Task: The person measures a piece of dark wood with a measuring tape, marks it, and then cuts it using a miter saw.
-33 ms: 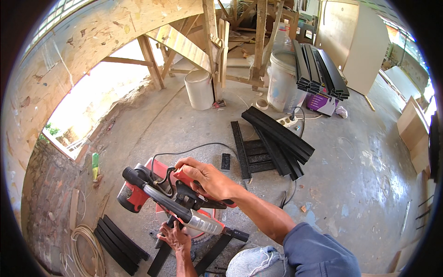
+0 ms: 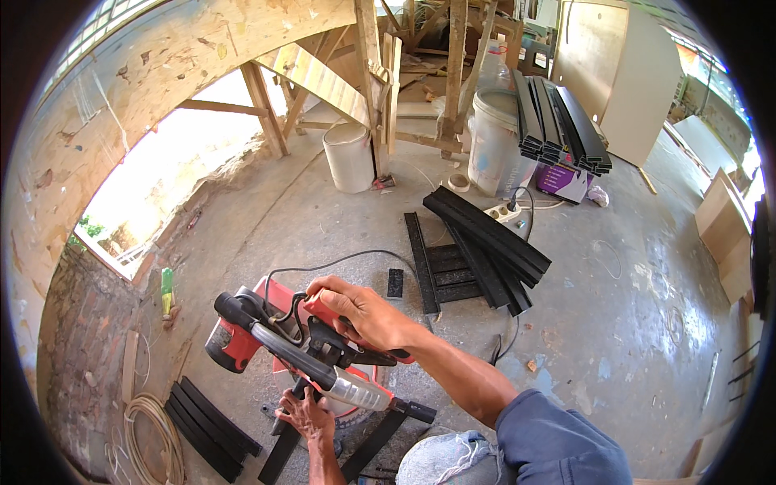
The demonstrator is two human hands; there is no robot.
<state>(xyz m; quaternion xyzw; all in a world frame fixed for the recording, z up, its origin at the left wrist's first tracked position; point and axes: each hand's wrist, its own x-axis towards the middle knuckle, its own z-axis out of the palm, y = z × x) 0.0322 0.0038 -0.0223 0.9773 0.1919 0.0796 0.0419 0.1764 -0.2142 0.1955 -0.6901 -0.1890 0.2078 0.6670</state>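
A red and black miter saw (image 2: 236, 346) stands on the floor at lower centre. My right hand (image 2: 360, 314) is closed around its red handle, with the forearm reaching in from the right. Below the saw head, my left hand (image 2: 307, 416) bends its fingers over a dark strip (image 2: 301, 388) at the saw's base; the saw head partly hides that strip. Black lengths (image 2: 279, 454) slant toward me beneath the left hand and beside it. A silver-grey dust spout (image 2: 361, 391) sticks out between my two hands.
Black profiles (image 2: 489, 246) lie piled ahead, beside a short black offcut (image 2: 395, 283). A cable (image 2: 347, 257) crosses the floor near a power strip (image 2: 503, 212). Curved black strips (image 2: 206, 432) and a hose coil (image 2: 145, 440) lie left. Buckets (image 2: 349, 158) and stacked profiles (image 2: 558, 121) stand farther off.
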